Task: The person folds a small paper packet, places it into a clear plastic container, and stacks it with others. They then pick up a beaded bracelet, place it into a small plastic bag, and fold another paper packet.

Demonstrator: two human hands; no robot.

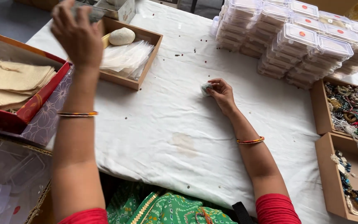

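Observation:
My left hand (76, 35) is raised over the far left of the table, fingers closed around a small clear plastic box (91, 12) that is partly blurred. Just beyond it lies a shallow wooden tray (146, 62) holding a pale round stone (122, 36) and a heap of clear plastic sleeves (125, 58). My right hand (221, 93) rests on the white tablecloth (166, 137) near the middle, its fingertips pinched on a small greenish-white bundle (206, 88). Both wrists wear thin red and gold bangles.
Stacks of clear lidded plastic boxes (299, 41) fill the far right. Two wooden trays of beaded jewellery (353, 110) (355, 195) stand at the right edge. A red box of beige cloth pouches (13, 81) sits at left. Tiny loose beads dot the cloth.

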